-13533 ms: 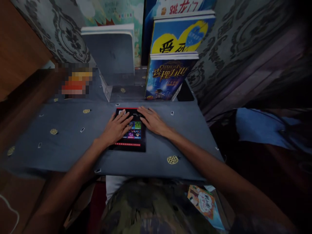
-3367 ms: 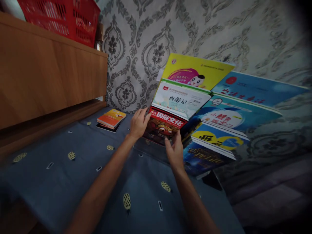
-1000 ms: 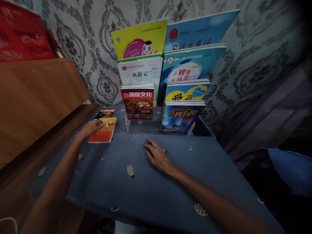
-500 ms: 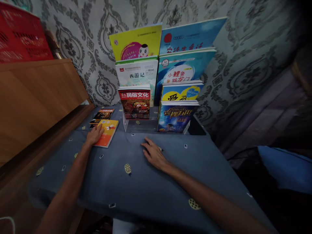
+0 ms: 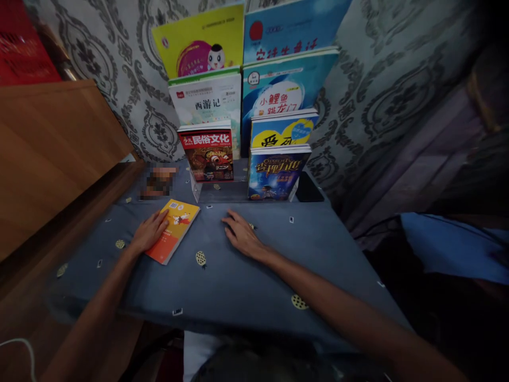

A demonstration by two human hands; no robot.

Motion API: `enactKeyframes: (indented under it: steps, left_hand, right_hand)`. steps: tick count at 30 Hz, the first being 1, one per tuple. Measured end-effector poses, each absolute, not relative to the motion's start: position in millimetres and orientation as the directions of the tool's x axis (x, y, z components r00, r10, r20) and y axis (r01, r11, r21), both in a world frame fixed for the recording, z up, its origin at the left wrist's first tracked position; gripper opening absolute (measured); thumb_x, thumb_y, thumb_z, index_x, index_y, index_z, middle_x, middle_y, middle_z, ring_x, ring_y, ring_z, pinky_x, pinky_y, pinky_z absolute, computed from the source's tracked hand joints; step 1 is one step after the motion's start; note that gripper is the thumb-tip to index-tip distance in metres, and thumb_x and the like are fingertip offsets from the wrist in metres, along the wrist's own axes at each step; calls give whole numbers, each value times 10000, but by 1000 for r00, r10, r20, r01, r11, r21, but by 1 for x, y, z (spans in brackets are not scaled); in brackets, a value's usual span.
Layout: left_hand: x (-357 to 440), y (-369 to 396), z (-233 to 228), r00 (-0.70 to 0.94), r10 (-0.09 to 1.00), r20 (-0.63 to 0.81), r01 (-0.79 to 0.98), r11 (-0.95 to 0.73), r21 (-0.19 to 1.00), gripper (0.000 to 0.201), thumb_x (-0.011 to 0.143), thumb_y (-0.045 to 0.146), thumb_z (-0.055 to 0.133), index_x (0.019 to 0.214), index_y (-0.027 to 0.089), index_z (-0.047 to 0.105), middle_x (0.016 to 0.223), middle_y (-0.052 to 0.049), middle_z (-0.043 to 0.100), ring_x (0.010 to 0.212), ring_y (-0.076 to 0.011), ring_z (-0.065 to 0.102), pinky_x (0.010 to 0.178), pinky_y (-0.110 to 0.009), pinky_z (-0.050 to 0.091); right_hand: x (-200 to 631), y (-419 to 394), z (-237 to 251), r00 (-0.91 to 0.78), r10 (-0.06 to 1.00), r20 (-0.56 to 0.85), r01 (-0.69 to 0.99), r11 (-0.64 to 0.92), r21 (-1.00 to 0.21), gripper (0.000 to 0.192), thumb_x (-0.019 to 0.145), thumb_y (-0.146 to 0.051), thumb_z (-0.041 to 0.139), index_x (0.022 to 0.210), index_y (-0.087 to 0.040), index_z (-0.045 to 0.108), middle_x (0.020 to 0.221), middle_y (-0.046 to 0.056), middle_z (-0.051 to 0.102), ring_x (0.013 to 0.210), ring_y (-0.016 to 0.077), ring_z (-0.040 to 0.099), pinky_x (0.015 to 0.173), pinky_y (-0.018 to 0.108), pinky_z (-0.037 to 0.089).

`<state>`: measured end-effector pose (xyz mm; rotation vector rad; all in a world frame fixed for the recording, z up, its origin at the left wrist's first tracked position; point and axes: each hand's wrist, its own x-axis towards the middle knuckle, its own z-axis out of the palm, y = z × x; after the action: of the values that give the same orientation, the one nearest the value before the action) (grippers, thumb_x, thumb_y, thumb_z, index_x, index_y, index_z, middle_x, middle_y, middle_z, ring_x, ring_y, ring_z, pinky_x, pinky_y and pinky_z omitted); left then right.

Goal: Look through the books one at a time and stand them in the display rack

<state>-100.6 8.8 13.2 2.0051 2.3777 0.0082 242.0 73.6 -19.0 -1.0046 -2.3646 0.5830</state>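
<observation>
Left hand [image 5: 150, 232] lies over the left edge of an orange-and-yellow book [image 5: 178, 232], its fingers stretched across the cover rather than curled round it. That book is at about 8 o'clock from the centre of the view, flat on the patterned tablecloth [image 5: 246, 292] and turned so its top leans toward 1 o'clock. At 3 o'clock from it, the right hand [image 5: 242, 236] holds nothing; its fingers are loosely spread and seem to rest on the cloth.

The book looks like a light paperback, bendy in the cover and perhaps a little slick, so it should slide easily under a flat palm. For lifting, the pale page edge facing 4 o'clock, or the lower corner, would probably give a better hold than the cover alone; corners could crease.

At 1 o'clock from it, a clear stand [image 5: 222, 194] bears several books, including a red-topped one [image 5: 210, 159]; the front ones overlap those behind. Whether the left thumb reaches under the book is hidden. Pixelation masks an item [image 5: 157, 183] at 11 o'clock from the book, and dimness leaves a flat black object [image 5: 309, 188] beside the stand unidentifiable.
</observation>
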Motion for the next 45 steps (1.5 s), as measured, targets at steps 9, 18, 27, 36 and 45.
enactKeyframes:
  steps: [9,18,27,36,45]
  left_hand:
    - [-48,-17,12,120,993,-22,989,-117,88,545,1039,424,299,1559,277,364,1618,-77,390,1457,-241,411,1197,-448,330]
    - [-2,-3,20,426,904,-8,878,-412,245,582,1039,439,276,1546,162,342,1494,-117,553,1378,-255,519,1218,-453,328]
    - [1,-3,25,384,923,5,893,-373,251,536,1041,426,280,1464,151,461,1470,-120,574,1332,-249,561,1185,-432,383]
    - [33,-24,14,401,909,116,907,-412,89,532,1057,424,295,1473,137,463,1551,-150,478,1470,-240,409,1215,-479,321]
    - [46,-44,9,320,943,88,942,-327,72,643,1051,518,270,1563,133,317,1625,-141,353,1534,-229,277,1244,-483,245]
  right_hand:
    - [241,70,-12,-577,705,412,421,689,-590,399,1032,-292,393,1348,-182,610,1487,126,555,1382,232,514,1180,471,403]
    - [220,35,3,-814,491,312,330,831,-447,493,998,-243,449,1459,-69,478,1566,206,442,1476,262,401,1213,444,369]
    - [235,50,-4,-801,572,176,451,771,-450,690,1011,-475,461,1522,-21,371,1635,236,284,1537,307,262,1267,513,214]
    - [238,45,-7,-765,627,149,521,738,-430,690,1022,-490,370,1557,-55,329,1644,209,285,1537,288,270,1255,517,214]
    - [237,45,-6,-762,633,138,536,736,-413,686,1012,-474,382,1542,-39,354,1629,215,319,1518,291,312,1242,520,237]
